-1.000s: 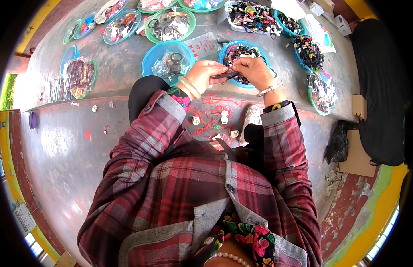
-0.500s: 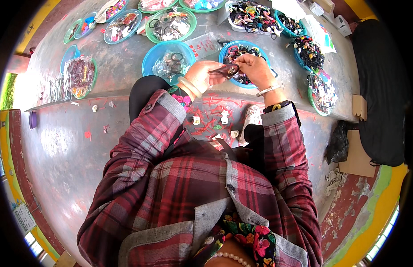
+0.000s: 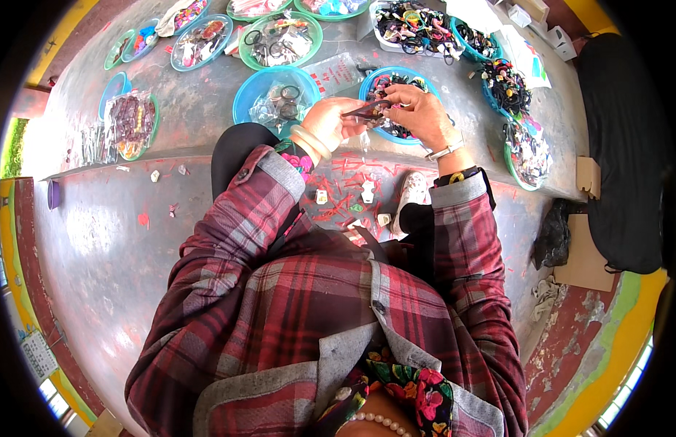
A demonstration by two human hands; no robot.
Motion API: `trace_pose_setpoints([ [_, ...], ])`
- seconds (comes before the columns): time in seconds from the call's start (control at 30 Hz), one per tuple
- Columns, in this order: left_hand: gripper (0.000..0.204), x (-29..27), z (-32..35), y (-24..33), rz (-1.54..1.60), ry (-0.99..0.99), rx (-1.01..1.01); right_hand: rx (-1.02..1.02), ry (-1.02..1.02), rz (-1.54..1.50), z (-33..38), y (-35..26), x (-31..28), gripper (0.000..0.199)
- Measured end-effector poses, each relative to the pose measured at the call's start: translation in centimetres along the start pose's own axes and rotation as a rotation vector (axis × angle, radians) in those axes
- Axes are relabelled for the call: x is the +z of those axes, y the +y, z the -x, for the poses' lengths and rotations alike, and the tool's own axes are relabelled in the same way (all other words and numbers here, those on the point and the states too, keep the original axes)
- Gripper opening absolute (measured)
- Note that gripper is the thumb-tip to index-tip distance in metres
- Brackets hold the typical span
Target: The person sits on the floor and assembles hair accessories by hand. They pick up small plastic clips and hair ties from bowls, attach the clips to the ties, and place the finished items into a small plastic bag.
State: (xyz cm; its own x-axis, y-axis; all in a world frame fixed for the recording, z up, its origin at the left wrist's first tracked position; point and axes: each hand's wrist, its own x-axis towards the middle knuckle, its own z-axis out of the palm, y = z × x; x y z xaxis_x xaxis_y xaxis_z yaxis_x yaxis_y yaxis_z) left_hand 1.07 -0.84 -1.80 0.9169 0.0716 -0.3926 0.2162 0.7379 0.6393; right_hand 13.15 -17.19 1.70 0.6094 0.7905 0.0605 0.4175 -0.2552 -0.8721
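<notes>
Now | left hand [image 3: 329, 124] and right hand [image 3: 424, 115] each pinch an end of the small dark slim hair clip [image 3: 367, 111] | long axis 9-to-3 | above blue plastic bowl [image 3: 418, 76] at 12.

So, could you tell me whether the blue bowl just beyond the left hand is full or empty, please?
Partly filled. The blue bowl holds a clear bag of dark rings near its middle, while bare blue floor shows around it, just beyond the left hand.
</notes>
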Motion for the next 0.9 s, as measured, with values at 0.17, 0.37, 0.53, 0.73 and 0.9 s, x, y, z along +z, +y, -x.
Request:
trace_pose_setpoints([
  [0.17,0.025,0.6,0.2,0.1,-0.003,-0.004,0.017,-0.002,0.030,0.042,0.0,-0.5,-0.2,0.022],
  [0.37,0.026,0.6,0.5,0.2,-0.064,-0.043,0.025,0.002,0.035,0.009,0.0,-0.4,0.1,0.018],
  [0.53,0.025,0.6,0.5,-0.2,-0.096,-0.045,0.035,-0.165,-0.025,0.068,-0.2,0.1,0.4,0.014],
  [0.73,0.023,0.4,0.3,-0.5,-0.076,-0.073,0.006,-0.383,-0.075,0.279,0.1,-0.2,-0.2,0.015],
  [0.9,0.022,0.1,-0.1,-0.9,-0.089,-0.082,-0.005,-0.357,-0.063,0.314,0.4,-0.6,-0.3,0.016],
])
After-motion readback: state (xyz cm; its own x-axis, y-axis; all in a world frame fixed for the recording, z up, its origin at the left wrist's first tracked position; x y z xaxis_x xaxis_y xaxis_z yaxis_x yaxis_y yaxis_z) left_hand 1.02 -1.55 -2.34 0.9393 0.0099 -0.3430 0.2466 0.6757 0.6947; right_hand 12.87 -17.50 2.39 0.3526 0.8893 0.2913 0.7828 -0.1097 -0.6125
